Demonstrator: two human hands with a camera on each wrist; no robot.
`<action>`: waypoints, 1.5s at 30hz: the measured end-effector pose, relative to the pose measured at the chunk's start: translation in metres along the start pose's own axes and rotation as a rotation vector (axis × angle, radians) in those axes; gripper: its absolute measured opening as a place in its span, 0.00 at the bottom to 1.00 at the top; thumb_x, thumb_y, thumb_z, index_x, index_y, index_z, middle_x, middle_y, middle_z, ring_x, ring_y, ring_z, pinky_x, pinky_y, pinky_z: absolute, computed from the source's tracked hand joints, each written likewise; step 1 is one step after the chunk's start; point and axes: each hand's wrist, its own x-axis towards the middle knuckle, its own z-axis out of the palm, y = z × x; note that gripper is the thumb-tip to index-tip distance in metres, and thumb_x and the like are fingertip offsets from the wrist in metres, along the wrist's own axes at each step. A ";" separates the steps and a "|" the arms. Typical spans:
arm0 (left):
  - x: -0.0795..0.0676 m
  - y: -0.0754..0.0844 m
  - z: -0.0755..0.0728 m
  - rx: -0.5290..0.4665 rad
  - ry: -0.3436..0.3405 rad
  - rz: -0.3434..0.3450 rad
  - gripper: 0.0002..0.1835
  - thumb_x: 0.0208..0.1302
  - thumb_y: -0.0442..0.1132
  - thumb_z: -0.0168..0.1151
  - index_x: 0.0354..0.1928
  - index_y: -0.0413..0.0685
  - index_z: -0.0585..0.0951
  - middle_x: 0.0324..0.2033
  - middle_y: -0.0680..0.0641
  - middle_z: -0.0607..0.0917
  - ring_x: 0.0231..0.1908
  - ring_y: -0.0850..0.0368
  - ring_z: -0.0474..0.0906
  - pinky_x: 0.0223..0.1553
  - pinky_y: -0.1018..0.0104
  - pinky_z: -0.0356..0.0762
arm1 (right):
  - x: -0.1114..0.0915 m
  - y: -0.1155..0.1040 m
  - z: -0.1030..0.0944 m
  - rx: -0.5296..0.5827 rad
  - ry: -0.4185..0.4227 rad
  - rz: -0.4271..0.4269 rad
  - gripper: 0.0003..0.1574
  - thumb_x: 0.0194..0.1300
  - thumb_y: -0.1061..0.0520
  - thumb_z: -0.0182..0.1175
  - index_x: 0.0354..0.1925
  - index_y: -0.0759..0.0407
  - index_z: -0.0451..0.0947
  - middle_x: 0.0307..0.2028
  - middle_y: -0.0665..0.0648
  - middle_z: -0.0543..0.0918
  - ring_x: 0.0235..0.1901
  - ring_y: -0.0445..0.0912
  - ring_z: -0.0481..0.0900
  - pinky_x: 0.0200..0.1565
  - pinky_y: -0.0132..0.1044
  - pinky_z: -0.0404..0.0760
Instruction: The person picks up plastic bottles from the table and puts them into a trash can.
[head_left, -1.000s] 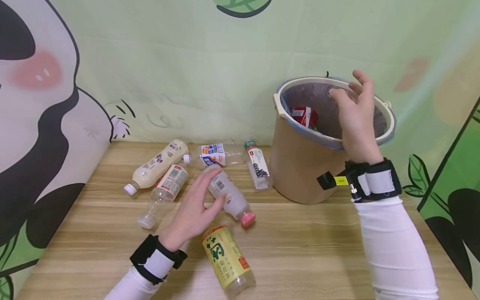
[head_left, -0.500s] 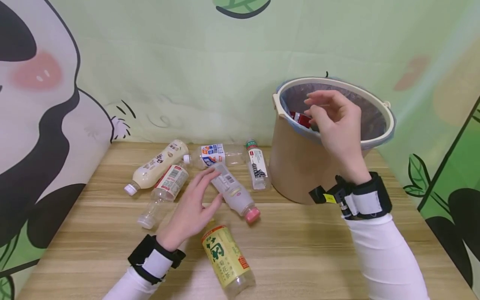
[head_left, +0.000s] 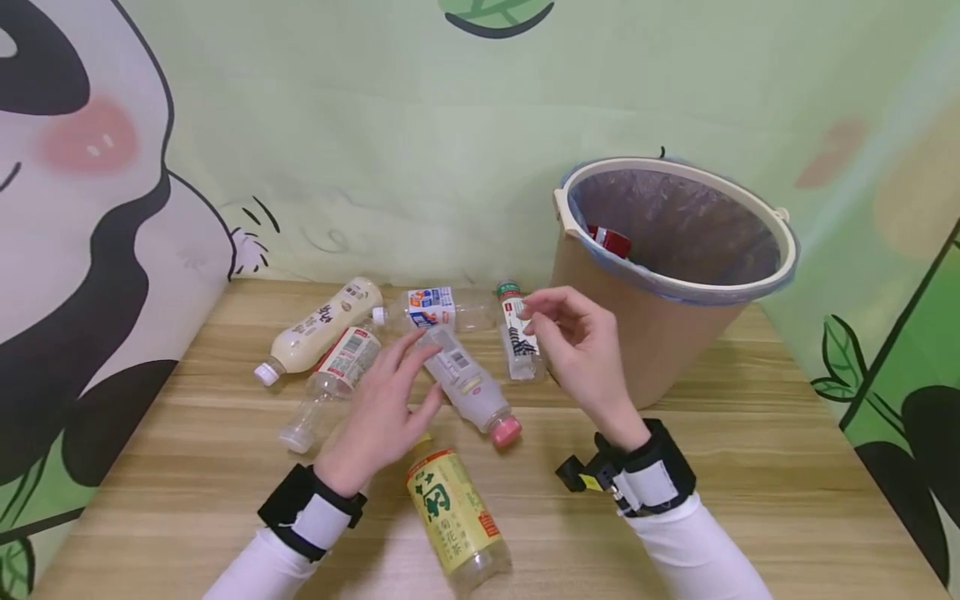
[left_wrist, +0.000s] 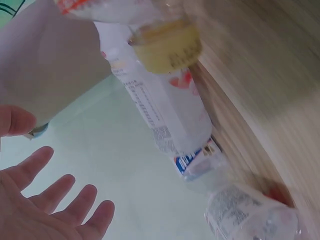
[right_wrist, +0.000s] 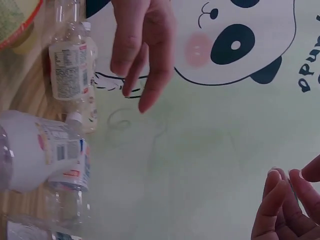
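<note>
My left hand (head_left: 382,417) hovers with spread fingers over the upper end of a frosted bottle with a pink cap (head_left: 468,383). In the left wrist view its fingers (left_wrist: 50,197) hold nothing. My right hand (head_left: 588,354), fingers loosely bent and nothing between them, is in front of the bin, beside a clear bottle with a green cap (head_left: 514,325). Nearest me lies a yellow-labelled tea bottle (head_left: 453,517). Behind the left hand lie a cream-coloured bottle (head_left: 318,325), a red-and-white-labelled clear bottle (head_left: 347,360) and a clear bottle with a blue-and-white label (head_left: 431,308).
A tan bin (head_left: 645,333) with a blue-edged liner and pale rim stands at the back right. Inside it shows a red item (head_left: 615,242), partly hidden by the rim. A printed cloth (head_left: 375,167) backs the wooden table (head_left: 585,550).
My right hand has come down and left from over the bin. The red item has sunk lower inside. The pink-capped bottle has turned slightly; my left hand has stayed nearly still.
</note>
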 end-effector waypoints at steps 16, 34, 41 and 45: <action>-0.006 -0.025 -0.006 0.236 -0.099 -0.039 0.24 0.60 0.42 0.60 0.58 0.45 0.74 0.63 0.37 0.68 0.60 0.36 0.65 0.57 0.37 0.66 | -0.036 0.065 0.036 0.067 -0.062 0.397 0.16 0.61 0.70 0.54 0.48 0.69 0.75 0.44 0.67 0.79 0.39 0.49 0.80 0.42 0.37 0.82; -0.014 -0.042 -0.005 0.302 -0.153 -0.097 0.24 0.62 0.45 0.56 0.60 0.46 0.73 0.65 0.37 0.66 0.61 0.35 0.63 0.59 0.35 0.62 | -0.043 0.081 0.054 -0.398 -0.321 0.298 0.31 0.56 0.59 0.60 0.60 0.60 0.69 0.52 0.60 0.75 0.51 0.52 0.73 0.52 0.47 0.76; -0.015 -0.041 -0.004 0.313 -0.150 -0.101 0.24 0.63 0.46 0.56 0.59 0.46 0.73 0.65 0.37 0.66 0.61 0.35 0.63 0.58 0.34 0.63 | -0.034 0.086 0.063 -0.616 -0.461 0.195 0.42 0.53 0.51 0.63 0.66 0.55 0.65 0.52 0.59 0.74 0.44 0.48 0.72 0.43 0.43 0.77; -0.015 -0.041 -0.003 0.318 -0.151 -0.104 0.24 0.62 0.46 0.57 0.59 0.47 0.73 0.65 0.37 0.66 0.61 0.35 0.63 0.57 0.33 0.63 | -0.025 0.087 0.068 -0.688 -0.523 0.151 0.46 0.52 0.49 0.64 0.68 0.55 0.61 0.53 0.61 0.73 0.44 0.48 0.72 0.42 0.43 0.78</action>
